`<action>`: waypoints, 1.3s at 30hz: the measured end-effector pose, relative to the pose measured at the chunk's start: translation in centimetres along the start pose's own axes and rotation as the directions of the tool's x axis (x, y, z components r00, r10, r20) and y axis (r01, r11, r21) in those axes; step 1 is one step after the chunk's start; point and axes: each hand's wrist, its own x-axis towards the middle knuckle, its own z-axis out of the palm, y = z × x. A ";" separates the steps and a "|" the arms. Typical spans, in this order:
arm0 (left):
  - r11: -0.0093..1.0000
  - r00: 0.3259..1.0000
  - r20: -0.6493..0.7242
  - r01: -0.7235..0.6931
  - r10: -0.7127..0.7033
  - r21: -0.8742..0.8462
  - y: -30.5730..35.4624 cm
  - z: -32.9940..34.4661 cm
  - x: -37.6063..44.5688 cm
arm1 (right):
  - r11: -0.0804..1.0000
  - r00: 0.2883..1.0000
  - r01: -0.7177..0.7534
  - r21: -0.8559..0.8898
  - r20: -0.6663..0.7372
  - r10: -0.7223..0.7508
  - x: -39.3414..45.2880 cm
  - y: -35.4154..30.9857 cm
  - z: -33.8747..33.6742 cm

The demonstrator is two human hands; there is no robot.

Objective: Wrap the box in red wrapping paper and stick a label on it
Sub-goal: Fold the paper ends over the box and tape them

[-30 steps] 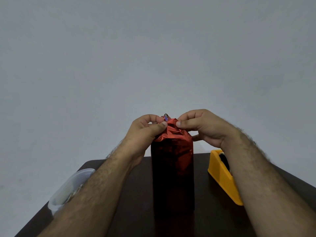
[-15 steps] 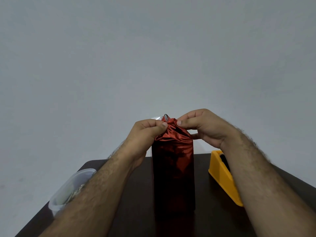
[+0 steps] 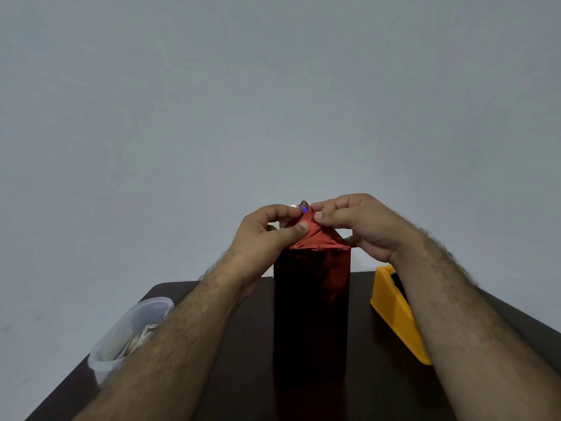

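Observation:
A tall box (image 3: 311,311) wrapped in shiny red paper stands upright in the middle of the dark table (image 3: 243,354). The paper at its top is gathered into a crumpled peak (image 3: 315,235). My left hand (image 3: 267,235) pinches that peak from the left between thumb and fingers. My right hand (image 3: 355,223) pinches it from the right. A small shiny tip of paper pokes up between my fingertips. No label is visible.
A yellow tape dispenser (image 3: 394,311) sits on the table to the right of the box, partly behind my right forearm. A clear plastic tub (image 3: 127,332) with paper items inside stands at the table's left edge. A plain grey wall lies behind.
The gathered paper at the top has been pulled flatter and tighter into a lower peak. Both hands stay pinched on it and have barely shifted.

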 end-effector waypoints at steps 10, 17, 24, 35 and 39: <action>0.960 0.959 0.039 0.280 -0.280 0.008 -0.1 0.0 0.1 | 0.986 0.994 -0.101 -0.132 -0.065 0.093 0.5 0.4 0.1; 0.970 0.969 0.032 0.245 -0.244 -0.010 -0.2 0.3 0.2 | 0.974 0.994 -0.073 -0.213 -0.099 0.053 0.3 0.6 0.3; 0.976 0.975 0.023 0.219 -0.219 -0.002 0.2 0.5 -0.2 | 0.987 0.996 -0.015 -0.163 -0.090 0.000 0.8 1.3 -0.1; 0.631 0.836 0.127 -0.493 0.533 0.599 -1.1 -0.4 0.4 | 0.998 0.993 -0.047 -0.039 -0.115 0.042 1.8 2.7 -0.4; 0.453 0.827 0.274 -0.511 0.492 0.730 -1.4 -0.5 -0.1 | 0.998 0.992 -0.055 0.018 -0.112 0.057 2.1 3.2 -0.5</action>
